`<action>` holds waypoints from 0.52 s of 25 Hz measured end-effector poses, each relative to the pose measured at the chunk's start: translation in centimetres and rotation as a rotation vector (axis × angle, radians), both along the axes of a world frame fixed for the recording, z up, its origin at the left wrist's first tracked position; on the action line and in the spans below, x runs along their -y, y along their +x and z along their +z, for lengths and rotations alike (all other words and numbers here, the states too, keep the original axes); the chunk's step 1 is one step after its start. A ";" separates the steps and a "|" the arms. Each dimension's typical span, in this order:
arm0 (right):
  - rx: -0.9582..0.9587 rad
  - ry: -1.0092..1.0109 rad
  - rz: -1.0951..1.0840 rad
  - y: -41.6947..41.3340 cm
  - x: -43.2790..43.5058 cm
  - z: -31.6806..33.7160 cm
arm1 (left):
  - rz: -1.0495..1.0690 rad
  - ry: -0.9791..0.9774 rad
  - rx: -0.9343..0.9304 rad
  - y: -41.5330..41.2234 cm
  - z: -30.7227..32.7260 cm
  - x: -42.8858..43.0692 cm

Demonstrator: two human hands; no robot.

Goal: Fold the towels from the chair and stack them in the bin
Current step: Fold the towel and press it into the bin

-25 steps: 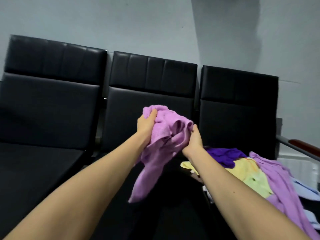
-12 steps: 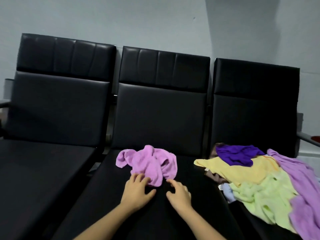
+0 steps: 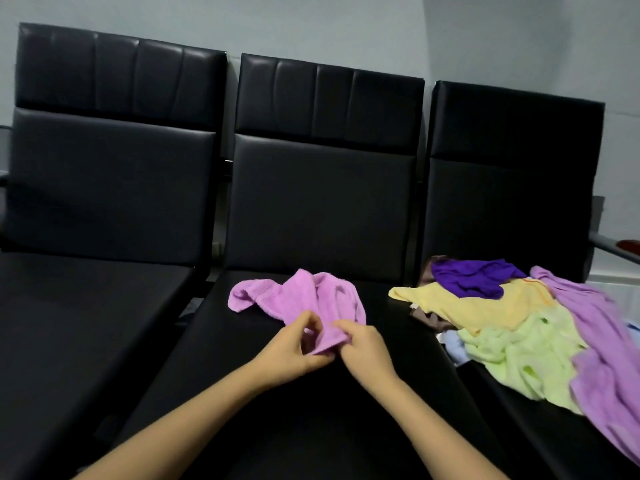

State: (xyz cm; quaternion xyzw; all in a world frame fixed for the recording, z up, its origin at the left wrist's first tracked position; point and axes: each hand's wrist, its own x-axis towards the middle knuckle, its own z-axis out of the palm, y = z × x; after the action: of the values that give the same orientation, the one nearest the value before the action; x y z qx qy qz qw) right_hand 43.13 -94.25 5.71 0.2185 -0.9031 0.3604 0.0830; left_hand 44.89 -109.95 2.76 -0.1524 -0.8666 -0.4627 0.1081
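A crumpled pink towel (image 3: 294,299) lies on the seat of the middle black chair (image 3: 322,202). My left hand (image 3: 289,349) and my right hand (image 3: 367,349) both pinch its near edge, close together. On the right chair (image 3: 512,174) sits a heap of unfolded towels: a dark purple one (image 3: 471,277), a yellow one (image 3: 478,306), a light green one (image 3: 523,358) and a long lilac one (image 3: 602,351). No bin is in view.
The left black chair (image 3: 104,188) has a bare seat. A metal armrest (image 3: 613,249) sticks out past the right chair. A grey wall (image 3: 311,22) stands behind the row of chairs.
The pink towel went from held up in both hands to lying on the middle seat. My hands let go briefly, then took hold of its near edge.
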 end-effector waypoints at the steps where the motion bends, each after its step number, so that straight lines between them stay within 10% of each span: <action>1: 0.051 -0.171 -0.027 0.0 -0.1 1.0 | 0.031 -0.024 0.034 0.1 0.3 0.5; 7: 0.509 -0.483 -0.131 0.9 1.5 3.9 | 0.135 0.055 0.013 1.3 0.6 0.0; 13: 0.337 -0.627 -0.234 1.4 -0.8 5.8 | 0.311 0.290 -0.199 2.0 4.9 0.0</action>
State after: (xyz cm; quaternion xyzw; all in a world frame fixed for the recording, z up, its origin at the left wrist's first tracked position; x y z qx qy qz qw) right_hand 44.57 -93.49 11.50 0.0152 -0.7688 0.6383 0.0365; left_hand 46.91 -109.93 7.65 -0.0451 -0.7892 -0.5427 0.2838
